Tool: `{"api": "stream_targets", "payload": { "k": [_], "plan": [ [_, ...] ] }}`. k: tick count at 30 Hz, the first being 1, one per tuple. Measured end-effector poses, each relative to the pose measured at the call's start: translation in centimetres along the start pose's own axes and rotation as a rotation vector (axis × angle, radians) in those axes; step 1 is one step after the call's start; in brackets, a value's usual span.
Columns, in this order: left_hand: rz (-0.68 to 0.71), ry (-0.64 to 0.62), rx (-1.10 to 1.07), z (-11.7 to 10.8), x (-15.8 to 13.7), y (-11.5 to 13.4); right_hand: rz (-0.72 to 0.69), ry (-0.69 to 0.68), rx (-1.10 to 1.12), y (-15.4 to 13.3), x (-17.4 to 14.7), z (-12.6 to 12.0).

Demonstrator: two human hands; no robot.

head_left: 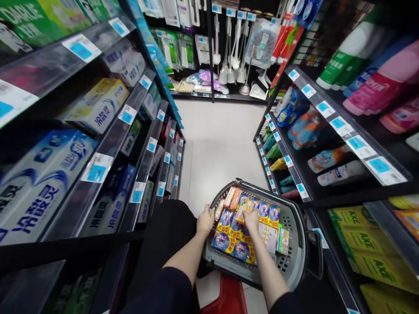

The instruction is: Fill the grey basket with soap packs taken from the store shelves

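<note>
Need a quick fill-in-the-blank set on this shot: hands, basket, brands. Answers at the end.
1. The hand on the rim of the basket is the person's ____ one.
2. The right hand holds an orange packet over blue packs branded ____.
3. The yellow-green packs at lower right read ____.
4. The green box at top left carries the Latin-letter brand ____.

Missing words: left; OMO; AXE; DARLIE.

Glossy against matt
The shopping basket [295, 246] was smooth plastic; the OMO packs [242, 251] wore glossy wrapping, probably plastic film; the sleeve [166, 288] was matt cloth, the floor tiles [224, 131] smooth and shiny.
</note>
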State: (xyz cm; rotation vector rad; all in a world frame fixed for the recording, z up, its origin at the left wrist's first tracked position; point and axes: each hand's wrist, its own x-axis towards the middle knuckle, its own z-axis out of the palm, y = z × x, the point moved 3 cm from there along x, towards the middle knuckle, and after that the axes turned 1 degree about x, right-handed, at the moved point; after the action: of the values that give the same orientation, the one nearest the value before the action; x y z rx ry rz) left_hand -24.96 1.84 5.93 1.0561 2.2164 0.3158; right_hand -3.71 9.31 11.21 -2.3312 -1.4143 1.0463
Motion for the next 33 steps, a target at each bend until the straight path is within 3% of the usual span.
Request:
{"api": "stream_targets", "payload": {
  "k": [7, 15, 20, 23, 26, 28, 30, 32, 33],
  "plan": [
    [0.004, -0.051, -0.152, 0.2, 0.0, -0.5, -0.066, -0.001, -0.044, -2.7, 3.3, 4.4],
    [0.004, -0.040, -0.107, -0.1, -0.5, 0.1, -0.168, 0.006, 0.074, -1.0, 2.7, 5.3],
    [0.006, -0.060, -0.109, -0.4, -0.2, 0.4, -0.202, -0.103, 0.165, -1.9, 3.4, 4.3],
    [-0.005, -0.064, -0.087, -0.5, 0.5, 0.4, -0.225, -0.014, 0.135, -1.8, 4.9, -1.0],
    [-0.017, -0.071, -0.042, -0.3, 1.6, 0.4, -0.302, 0.162, 0.087, 0.3, 5.0, -11.3],
    [-0.022, -0.073, -0.001, -0.4, 2.0, 0.5, -0.354, 0.423, -0.015, 2.4, 3.3, -20.2],
    [-0.010, -0.076, 0.054, -0.7, 1.9, 0.7, -0.336, 0.790, -0.218, 4.5, 0.6, -29.1],
    [0.000, -0.089, 0.117, -1.0, 1.5, 1.1, -0.303, 1.070, -0.482, 5.9, -1.8, -36.3],
    [0.008, -0.091, 0.145, -1.2, 1.2, 1.4, -0.281, 1.143, -0.589, 6.4, -2.6, -39.1]
  ]
}}
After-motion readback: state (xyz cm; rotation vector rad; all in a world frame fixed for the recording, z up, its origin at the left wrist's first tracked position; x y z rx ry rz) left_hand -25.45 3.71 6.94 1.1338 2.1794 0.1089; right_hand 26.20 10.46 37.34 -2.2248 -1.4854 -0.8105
